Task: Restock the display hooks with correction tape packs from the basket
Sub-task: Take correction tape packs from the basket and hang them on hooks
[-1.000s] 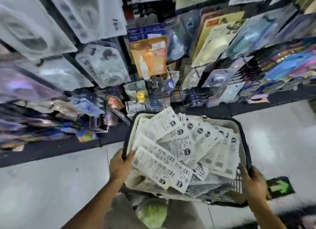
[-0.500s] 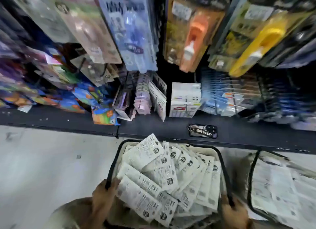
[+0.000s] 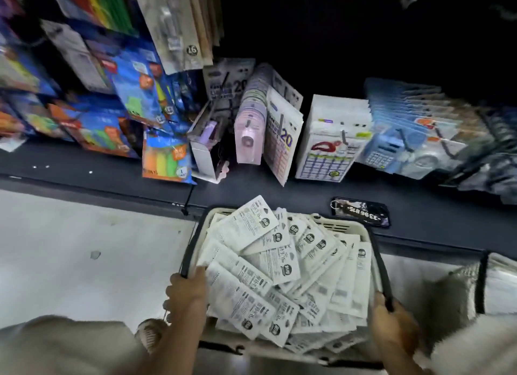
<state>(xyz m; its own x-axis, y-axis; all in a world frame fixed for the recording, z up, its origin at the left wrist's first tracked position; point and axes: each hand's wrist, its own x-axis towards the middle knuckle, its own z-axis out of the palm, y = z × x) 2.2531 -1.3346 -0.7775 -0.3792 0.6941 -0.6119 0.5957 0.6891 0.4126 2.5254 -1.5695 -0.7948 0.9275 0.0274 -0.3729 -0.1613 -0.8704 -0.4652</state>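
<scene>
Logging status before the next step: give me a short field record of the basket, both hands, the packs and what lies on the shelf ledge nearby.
basket: cream plastic basket with black handles, held low in front of the shelf
left hand: left hand grips the left handle
right hand: right hand grips the right handle
packs: white correction tape packs piled loosely, printed backs up, heaped to the rim
ledge: dark phone lies flat beyond the basket
second basket: another basket at right, partly visible

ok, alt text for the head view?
Both hands, left hand and right hand, grip the sides of a basket piled with white correction tape packs, below a dark shelf of hanging stationery; a phone lies on the shelf.
</scene>
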